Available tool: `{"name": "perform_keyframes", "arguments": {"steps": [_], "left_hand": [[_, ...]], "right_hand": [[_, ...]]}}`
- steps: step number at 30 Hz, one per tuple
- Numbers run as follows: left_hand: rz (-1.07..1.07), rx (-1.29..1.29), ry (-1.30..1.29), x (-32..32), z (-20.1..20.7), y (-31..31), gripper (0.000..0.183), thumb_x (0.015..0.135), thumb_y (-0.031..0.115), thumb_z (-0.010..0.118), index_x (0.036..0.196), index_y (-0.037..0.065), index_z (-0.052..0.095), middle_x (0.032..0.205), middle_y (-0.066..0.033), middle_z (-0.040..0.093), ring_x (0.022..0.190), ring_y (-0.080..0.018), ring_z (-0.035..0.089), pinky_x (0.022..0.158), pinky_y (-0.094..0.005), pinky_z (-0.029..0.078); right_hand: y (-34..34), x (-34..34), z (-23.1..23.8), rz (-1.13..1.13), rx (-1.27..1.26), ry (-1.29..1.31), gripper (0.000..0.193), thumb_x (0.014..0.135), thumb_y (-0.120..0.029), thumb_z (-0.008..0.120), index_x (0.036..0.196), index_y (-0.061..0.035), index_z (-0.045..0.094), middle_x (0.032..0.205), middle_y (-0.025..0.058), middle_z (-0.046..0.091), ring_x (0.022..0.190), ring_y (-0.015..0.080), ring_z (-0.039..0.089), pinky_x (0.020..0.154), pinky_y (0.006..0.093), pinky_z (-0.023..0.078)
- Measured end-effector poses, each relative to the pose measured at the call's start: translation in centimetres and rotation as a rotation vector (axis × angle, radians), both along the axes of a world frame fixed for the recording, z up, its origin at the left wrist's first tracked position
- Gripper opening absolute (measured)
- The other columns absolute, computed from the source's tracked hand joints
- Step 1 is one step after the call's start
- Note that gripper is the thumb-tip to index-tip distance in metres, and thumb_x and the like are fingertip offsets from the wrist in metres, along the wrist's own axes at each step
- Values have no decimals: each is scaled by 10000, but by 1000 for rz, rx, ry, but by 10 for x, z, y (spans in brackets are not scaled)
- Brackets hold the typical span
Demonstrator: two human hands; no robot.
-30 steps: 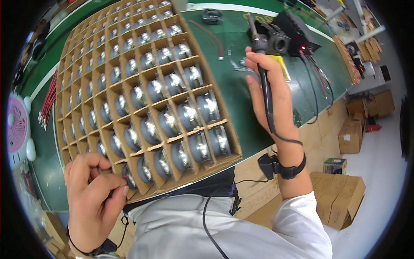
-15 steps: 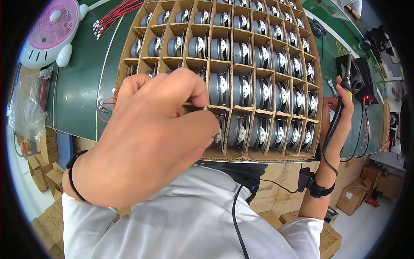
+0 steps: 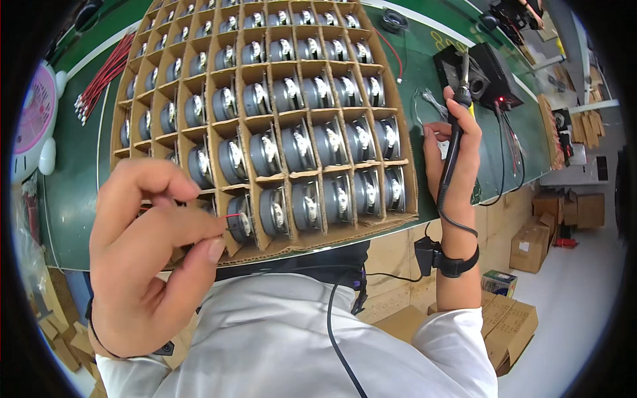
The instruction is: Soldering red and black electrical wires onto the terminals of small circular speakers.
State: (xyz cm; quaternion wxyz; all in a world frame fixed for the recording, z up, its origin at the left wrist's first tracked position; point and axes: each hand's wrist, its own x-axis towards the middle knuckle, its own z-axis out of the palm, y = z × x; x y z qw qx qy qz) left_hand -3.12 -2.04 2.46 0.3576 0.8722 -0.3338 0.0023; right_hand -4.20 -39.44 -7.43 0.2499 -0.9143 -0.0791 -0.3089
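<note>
Speakers [image 3: 305,204] sat in a divided box [image 3: 407,166] on the green surface [image 3: 74,192] as the left hand [image 3: 142,255] pinched a red wire [image 3: 231,215] at a near-row speaker [image 3: 238,229]; the right hand [image 3: 463,159], half-curled, held a soldering iron [image 3: 452,147].

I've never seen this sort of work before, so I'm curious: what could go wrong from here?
1. The right hand holds the iron close to its metal end; if that is hot, a slip could burn skin.
2. The cord crosses the right wrist, so it might snag and tug the iron.
3. The thin red wire between the left hand and a speaker could slip or bend out of place.
</note>
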Motion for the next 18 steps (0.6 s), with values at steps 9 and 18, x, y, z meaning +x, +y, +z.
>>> {"name": "perform_keyframes", "arguments": {"steps": [9,18], "left_hand": [[-373,-321,494,-2,-6,-28,295,903,17,635,1192,-43,624,1271,-197,623,1098,-256,646,931,-357,503],[-142,-915,1309,-12,-13,-86,462,1084,301,468,1420,-10,402,1321,-176,597,1251,-249,585,1057,-369,465]], "right_hand": [[61,-39,37,-195,412,-377,683,883,112,656,1417,-63,267,1470,280,463,902,186,693,765,259,562],[142,-71,46,92,477,-510,579,953,-29,536,1446,-101,240,1347,260,479,830,192,675,720,280,571]]}}
